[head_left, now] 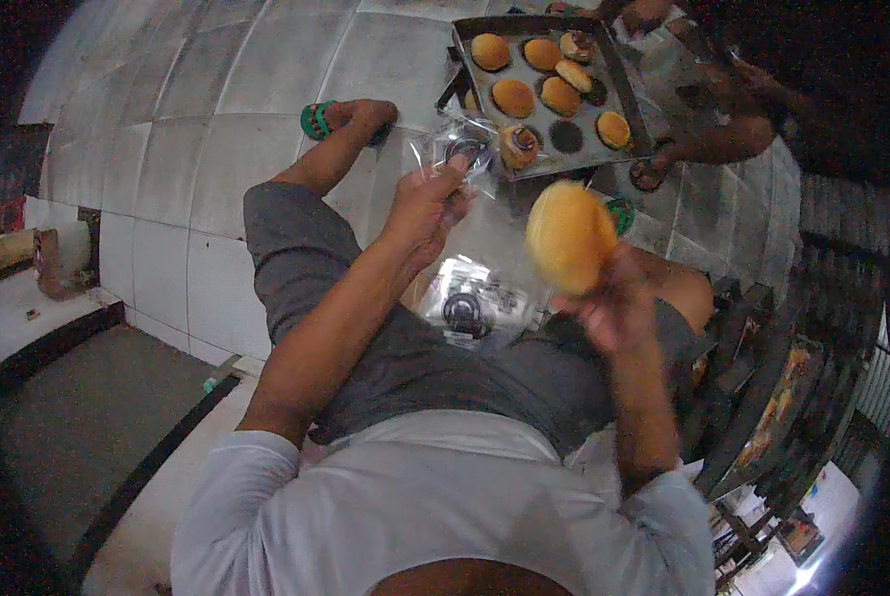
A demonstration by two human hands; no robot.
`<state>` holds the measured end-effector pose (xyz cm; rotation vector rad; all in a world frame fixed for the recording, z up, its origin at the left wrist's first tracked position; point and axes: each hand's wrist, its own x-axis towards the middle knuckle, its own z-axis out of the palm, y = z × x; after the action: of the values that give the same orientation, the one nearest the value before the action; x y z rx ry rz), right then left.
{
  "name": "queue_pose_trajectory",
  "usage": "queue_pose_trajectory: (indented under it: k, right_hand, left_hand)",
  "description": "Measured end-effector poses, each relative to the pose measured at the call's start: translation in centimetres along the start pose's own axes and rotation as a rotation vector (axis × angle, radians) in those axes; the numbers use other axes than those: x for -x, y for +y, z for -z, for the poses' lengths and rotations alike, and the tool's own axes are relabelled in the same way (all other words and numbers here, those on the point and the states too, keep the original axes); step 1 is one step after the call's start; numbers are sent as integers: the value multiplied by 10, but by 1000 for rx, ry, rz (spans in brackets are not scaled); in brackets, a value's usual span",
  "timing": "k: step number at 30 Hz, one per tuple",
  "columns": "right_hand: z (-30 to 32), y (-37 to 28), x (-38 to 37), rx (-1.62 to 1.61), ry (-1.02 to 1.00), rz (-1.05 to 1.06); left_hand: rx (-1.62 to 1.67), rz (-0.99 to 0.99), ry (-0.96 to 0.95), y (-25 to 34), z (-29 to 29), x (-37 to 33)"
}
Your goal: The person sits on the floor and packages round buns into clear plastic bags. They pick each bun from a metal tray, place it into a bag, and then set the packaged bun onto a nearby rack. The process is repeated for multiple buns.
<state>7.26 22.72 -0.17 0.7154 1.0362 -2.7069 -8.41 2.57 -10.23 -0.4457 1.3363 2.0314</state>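
Note:
In my left hand [430,207] a clear plastic bag [457,147] with a dark print is pinched between thumb and fingers. My right hand [614,306] grips a round golden bun [570,236], slightly blurred, raised over my right thigh. More clear printed bags [477,300] lie in a stack on my lap. Ahead of both hands is a dark metal baking tray [629,109] with several golden buns [512,97] on it. Near its front left corner sits a bun in clear wrap [517,146].
Another person's hand [647,15] and legs [728,144] are beyond the tray at the right. Dark racks [763,397] stand close by my right side. To my left, a white tiled ledge [166,283] borders a grey floor area [97,417]. Pale tiles [266,79] cover the floor ahead.

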Motion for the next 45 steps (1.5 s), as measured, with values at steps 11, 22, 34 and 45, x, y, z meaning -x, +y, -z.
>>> queue_pose_trajectory:
  k: [11, 22, 34, 45]
  right_hand:
    - [-69, 96, 75, 1097, 207, 821]
    - [-39, 80, 89, 31, 228, 741]
    - [-43, 86, 110, 699, 210, 1115]
    - [-52, 42, 52, 322, 230, 762]
  left_hand:
    - [191, -13, -166, -8, -23, 132]
    - [239, -221, -102, -6, -27, 147]
    - [234, -6, -102, -3, -39, 101]
    - [-154, -534, -218, 1, -64, 163]
